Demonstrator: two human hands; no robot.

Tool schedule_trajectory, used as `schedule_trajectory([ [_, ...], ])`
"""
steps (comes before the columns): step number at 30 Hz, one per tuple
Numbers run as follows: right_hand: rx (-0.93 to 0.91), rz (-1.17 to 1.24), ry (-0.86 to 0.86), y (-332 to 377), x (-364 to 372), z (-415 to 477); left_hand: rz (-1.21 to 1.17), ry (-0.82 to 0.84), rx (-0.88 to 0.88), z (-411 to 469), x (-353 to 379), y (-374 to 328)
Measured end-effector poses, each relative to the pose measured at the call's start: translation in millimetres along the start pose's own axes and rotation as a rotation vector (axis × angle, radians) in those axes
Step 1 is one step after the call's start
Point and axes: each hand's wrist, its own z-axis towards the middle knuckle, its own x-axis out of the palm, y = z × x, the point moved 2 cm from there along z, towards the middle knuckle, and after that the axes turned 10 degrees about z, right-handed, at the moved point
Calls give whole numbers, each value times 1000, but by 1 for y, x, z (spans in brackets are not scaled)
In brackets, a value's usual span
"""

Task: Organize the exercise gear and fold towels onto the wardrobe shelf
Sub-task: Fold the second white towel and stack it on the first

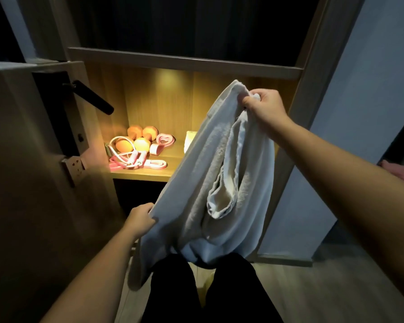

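A door handle (92, 97) juts out at nine o'clock of the view. The door is swung open, so the wardrobe niche is free to reach.

On the lit wardrobe shelf (149, 175), at about ten o'clock from centre, the exercise gear sits in one cluster. The dumbbells (141, 137) are at the back, and a jump rope (130, 156) is coiled in front of and touching them. A pink resistance band (165, 139) lies just beside them at three o'clock. Bunching the gear to the left looks meant to leave the right half of the shelf for towels. A pale folded piece (189, 139) already sits there, half hidden; it is probably a towel, though I cannot be sure.

The left hand (139, 220), low at seven o'clock, pinches the lower left edge of the white towel (196, 183). The towel hangs in the air in front of the shelf, touching nothing else, with one loose corner drooping inside its fold.

The right hand (264, 106), high at one o'clock, is clenched round the bunched top corner. The hands are well apart on a diagonal, likely to pull the cloth taut and find its edges before folding. My guess is that the folding has barely begun.

At three o'clock on the frame's edge a pink cloth (398, 173) peeks in.
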Motion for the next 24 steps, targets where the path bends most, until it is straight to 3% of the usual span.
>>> schedule_trajectory([
  [5, 62, -20, -66, -26, -4, 6, -92, -7, -88, -8, -3, 38],
  [11, 142, -48, -130, -48, -4, 10, -101, 23, -62, -18, 3, 62],
  [20, 156, -83, -121, -57, -5, 5, 88, -25, -248, -13, 8, 84],
  [24, 105, -61, -27, -46, 8, -4, 2, 34, -219, -6, 2, 62],
])
